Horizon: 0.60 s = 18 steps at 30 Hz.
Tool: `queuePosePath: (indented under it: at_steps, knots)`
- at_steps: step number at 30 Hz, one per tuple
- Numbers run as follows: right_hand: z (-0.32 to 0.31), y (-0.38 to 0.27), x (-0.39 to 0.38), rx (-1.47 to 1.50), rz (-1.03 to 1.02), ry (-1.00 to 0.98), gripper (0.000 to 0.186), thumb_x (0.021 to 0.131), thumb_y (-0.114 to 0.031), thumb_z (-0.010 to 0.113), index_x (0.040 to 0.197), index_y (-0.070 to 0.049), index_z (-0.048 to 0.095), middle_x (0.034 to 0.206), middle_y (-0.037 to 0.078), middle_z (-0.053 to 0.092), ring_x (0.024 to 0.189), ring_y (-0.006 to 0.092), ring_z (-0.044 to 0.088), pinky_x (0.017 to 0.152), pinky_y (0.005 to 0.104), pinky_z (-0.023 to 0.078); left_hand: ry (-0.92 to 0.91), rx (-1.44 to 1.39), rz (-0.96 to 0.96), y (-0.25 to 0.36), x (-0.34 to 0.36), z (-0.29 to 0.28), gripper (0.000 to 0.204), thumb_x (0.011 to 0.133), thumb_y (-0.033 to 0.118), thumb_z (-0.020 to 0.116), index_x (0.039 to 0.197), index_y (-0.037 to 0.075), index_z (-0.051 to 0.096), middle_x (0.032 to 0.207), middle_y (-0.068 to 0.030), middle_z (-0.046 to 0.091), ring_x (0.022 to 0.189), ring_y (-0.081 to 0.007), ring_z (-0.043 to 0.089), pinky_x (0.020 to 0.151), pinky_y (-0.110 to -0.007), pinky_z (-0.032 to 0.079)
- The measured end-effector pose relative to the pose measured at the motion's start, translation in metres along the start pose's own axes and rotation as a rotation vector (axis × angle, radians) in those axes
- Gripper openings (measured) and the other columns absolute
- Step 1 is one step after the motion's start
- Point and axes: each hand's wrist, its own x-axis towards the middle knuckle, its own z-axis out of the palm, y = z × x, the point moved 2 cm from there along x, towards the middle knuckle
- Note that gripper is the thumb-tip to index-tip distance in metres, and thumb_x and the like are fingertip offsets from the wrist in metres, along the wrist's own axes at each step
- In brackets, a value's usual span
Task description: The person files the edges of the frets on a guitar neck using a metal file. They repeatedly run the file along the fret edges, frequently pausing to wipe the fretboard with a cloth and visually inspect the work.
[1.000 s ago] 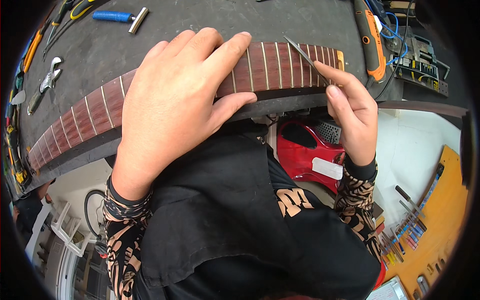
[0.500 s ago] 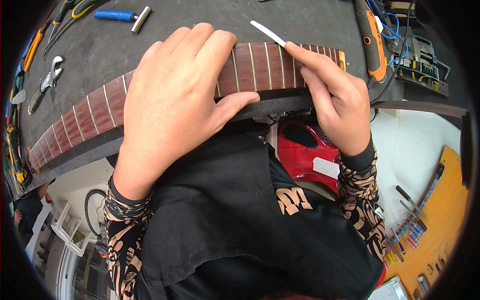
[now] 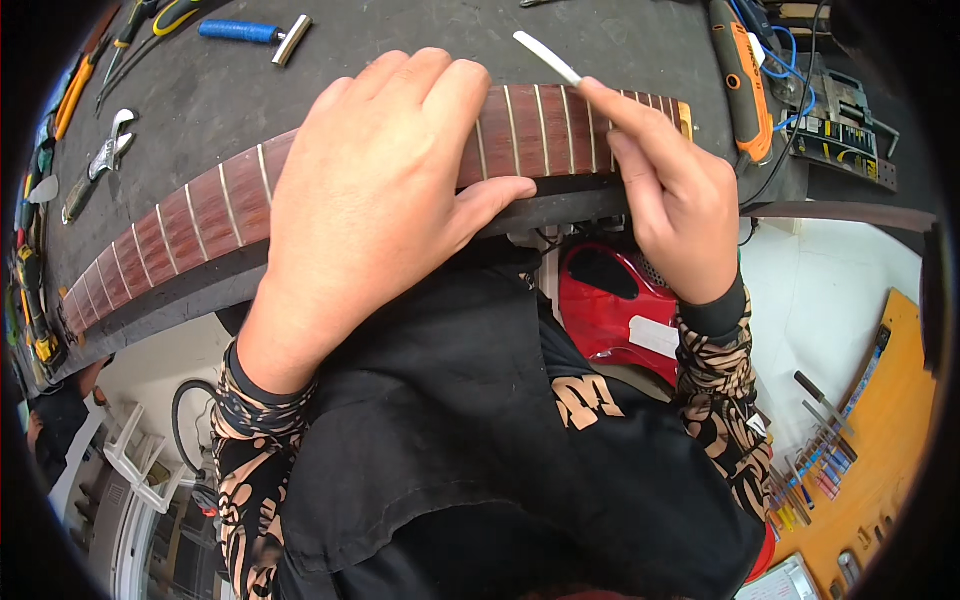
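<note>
A guitar neck (image 3: 232,204) with a reddish-brown fretboard and metal frets lies along the near edge of the dark bench. My left hand (image 3: 375,165) is laid over its middle, fingers curled across the far side and thumb stretched along the near side. Between thumb and forefinger, my right hand (image 3: 680,190) pinches a slim white stick (image 3: 545,56) with a rounded end. The stick slants across the fretboard's far edge, its tip pointing away to the left. Whether it touches a fret is hidden by my fingers.
A blue-handled tool with a metal head (image 3: 243,32) and an adjustable wrench (image 3: 100,165) lie on the bench (image 3: 420,25). An orange and grey power tool (image 3: 742,85) lies right. Below the bench is a red guitar body (image 3: 610,315); a wooden tool board (image 3: 880,420) stands lower right.
My left hand has slid a little to the right along the neck. The white stick and my right fingers have shifted slightly rightward. The whole view has moved a touch.
</note>
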Motion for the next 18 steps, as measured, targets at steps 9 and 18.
queuePosePath:
  at_steps: [9, 18]
  knots:
    - [-0.008, 0.019, -0.027, 0.818, 0.496, 0.012, 0.039, 0.120, -0.012, 0.062, 0.154, 0.002, 0.072, 0.087, -0.011, 0.048, 0.073, 0.0017, 0.037, 0.064, 0.0236, 0.029, 0.041, 0.028, 0.021, 0.012, 0.011, 0.006, 0.066, 0.082, 0.040, 0.097, 0.132, 0.006, 0.070, 0.112, -0.0114, 0.071, 0.108, -0.0363, 0.070, 0.094, -0.048, 0.055]
    - [0.001, 0.012, 0.006, 0.128, 0.009, 0.082, 0.038, 0.109, -0.001, 0.069, 0.145, -0.010, 0.079, 0.118, 0.021, 0.084, 0.101, 0.0361, 0.085, 0.084, 0.0386, 0.063, -0.010, 0.071, -0.035, -0.013, -0.013, -0.019, 0.066, 0.083, 0.047, 0.096, 0.131, 0.007, 0.074, 0.110, -0.0107, 0.071, 0.106, -0.0353, 0.071, 0.092, -0.046, 0.054]
